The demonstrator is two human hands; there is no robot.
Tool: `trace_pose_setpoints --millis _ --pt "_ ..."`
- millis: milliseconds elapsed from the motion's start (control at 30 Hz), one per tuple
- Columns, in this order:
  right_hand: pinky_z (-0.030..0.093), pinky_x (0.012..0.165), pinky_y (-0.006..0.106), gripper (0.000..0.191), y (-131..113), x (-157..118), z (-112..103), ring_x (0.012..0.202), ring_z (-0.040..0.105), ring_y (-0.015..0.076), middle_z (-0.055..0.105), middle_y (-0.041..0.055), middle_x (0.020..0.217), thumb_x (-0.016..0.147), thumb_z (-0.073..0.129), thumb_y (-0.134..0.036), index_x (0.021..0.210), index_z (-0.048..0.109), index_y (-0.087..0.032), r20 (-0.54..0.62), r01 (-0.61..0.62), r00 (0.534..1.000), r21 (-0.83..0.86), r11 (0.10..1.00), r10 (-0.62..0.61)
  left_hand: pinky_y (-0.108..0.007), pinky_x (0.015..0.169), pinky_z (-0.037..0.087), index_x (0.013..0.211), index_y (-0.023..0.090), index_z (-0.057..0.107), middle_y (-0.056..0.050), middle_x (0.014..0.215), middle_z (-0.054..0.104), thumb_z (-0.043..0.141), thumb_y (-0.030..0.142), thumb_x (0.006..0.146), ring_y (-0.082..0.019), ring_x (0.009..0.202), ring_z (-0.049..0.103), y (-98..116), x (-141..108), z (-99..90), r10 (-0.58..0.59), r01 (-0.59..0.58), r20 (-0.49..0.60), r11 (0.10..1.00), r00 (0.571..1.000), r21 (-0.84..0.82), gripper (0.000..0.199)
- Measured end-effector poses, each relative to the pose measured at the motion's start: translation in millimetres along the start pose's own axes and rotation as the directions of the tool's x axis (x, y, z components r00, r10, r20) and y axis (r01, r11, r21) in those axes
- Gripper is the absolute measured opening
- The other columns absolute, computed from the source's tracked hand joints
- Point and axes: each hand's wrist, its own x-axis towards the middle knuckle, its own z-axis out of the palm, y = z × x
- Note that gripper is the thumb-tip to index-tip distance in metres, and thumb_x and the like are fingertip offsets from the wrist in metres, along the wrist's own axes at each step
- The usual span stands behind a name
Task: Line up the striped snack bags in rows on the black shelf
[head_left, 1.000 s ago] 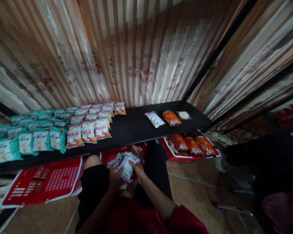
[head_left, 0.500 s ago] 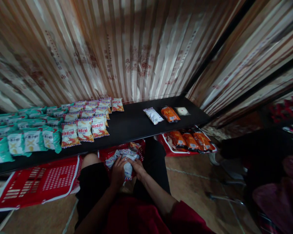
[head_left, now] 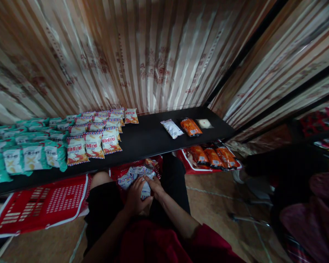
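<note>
Left hand (head_left: 135, 194) and right hand (head_left: 154, 186) grip a white packet (head_left: 145, 191) at the red basket (head_left: 117, 170). Striped packets (head_left: 94, 145) already sit in rows on the desk (head_left: 146, 133); loose packets (head_left: 124, 180) inside seem not yet set out

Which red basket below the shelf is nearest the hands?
The middle red basket, between the knees: left hand and right hand hold a white packet there. The left basket and the right basket of orange packets lie farther out.
</note>
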Motion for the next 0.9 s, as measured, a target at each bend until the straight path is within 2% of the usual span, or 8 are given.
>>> trace_pose_setpoints --millis 167,333,467,600,700,833,900 --pt "0.054 0.059 0.026 0.023 -7 -5 2 0.076 0.069 0.0214 0.071 0.0093 0.085 0.072 0.065 -0.036 0.085 0.057 -0.018 -0.033 -0.102 0.994 0.025 0.995 0.102 -0.055 0.103 0.033 0.133 0.007 0.034 -0.024 0.139 0.036 0.059 0.036 0.072 -0.034 0.131 0.031 -3 -3 4.8 0.038 -0.039 0.027 0.998 0.999 0.047 0.072" --pt "0.053 0.067 0.025 0.028 -15 -11 2 0.084 0.068 0.0194 0.070 0.0093 0.095 0.074 0.063 -0.035 0.094 0.055 -0.018 -0.059 -0.098 0.993 0.031 0.995 0.100 -0.054 0.104 0.031 0.133 0.010 0.033 -0.020 0.141 0.035 0.053 0.023 0.073 -0.032 0.133 0.029 -6 -5 11.2 0.003 -0.003 -0.007 1.000 1.000 0.030 0.065" --pt "0.052 0.071 0.024 0.042 -19 -16 -1 0.087 0.066 0.0187 0.068 0.0083 0.098 0.074 0.062 -0.039 0.109 0.052 -0.018 -0.110 -0.086 0.990 0.006 0.996 0.086 -0.052 0.104 0.033 0.132 0.013 0.037 -0.017 0.140 0.039 0.051 0.025 0.076 -0.029 0.131 0.034 -7 -3 7.1 -0.058 0.057 -0.019 0.997 0.998 -0.051 0.059" --pt "0.051 0.068 0.025 0.056 -15 -13 -5 0.083 0.066 0.0187 0.068 0.0057 0.091 0.076 0.058 -0.043 0.124 0.045 -0.018 -0.130 -0.032 0.991 -0.116 0.993 0.016 -0.048 0.105 0.033 0.128 0.015 0.043 -0.015 0.135 0.045 0.048 0.033 0.080 -0.026 0.127 0.040 -3 3 -2.6 -0.176 0.170 -0.022 0.972 0.984 -0.164 0.051" --pt "0.050 0.066 0.026 0.058 -8 -7 -9 0.081 0.066 0.0189 0.068 0.0037 0.089 0.076 0.054 -0.047 0.127 0.043 -0.020 -0.110 0.029 0.992 -0.226 0.974 -0.055 -0.045 0.105 0.033 0.126 0.014 0.046 -0.015 0.132 0.049 0.044 0.036 0.082 -0.025 0.123 0.045 1 9 -9.7 -0.275 0.263 -0.009 0.927 0.961 -0.267 0.049" --pt "0.049 0.072 0.028 0.057 -5 -5 -13 0.083 0.065 0.0190 0.066 0.0030 0.096 0.078 0.052 -0.048 0.128 0.042 -0.022 -0.078 0.117 0.985 -0.333 0.936 -0.151 -0.041 0.102 0.035 0.123 0.014 0.049 -0.013 0.127 0.054 0.041 0.039 0.084 -0.024 0.118 0.048 5 12 -17.2 -0.347 0.326 0.015 0.866 0.938 -0.380 0.047" --pt "0.048 0.079 0.029 0.056 -6 -7 -14 0.091 0.063 0.0198 0.064 0.0052 0.103 0.078 0.051 -0.045 0.128 0.043 -0.020 -0.053 0.197 0.971 -0.371 0.908 -0.233 -0.040 0.101 0.036 0.122 0.015 0.051 -0.012 0.125 0.055 0.041 0.041 0.083 -0.024 0.116 0.050 6 13 -19.7 -0.358 0.332 0.019 0.846 0.934 -0.418 0.047"
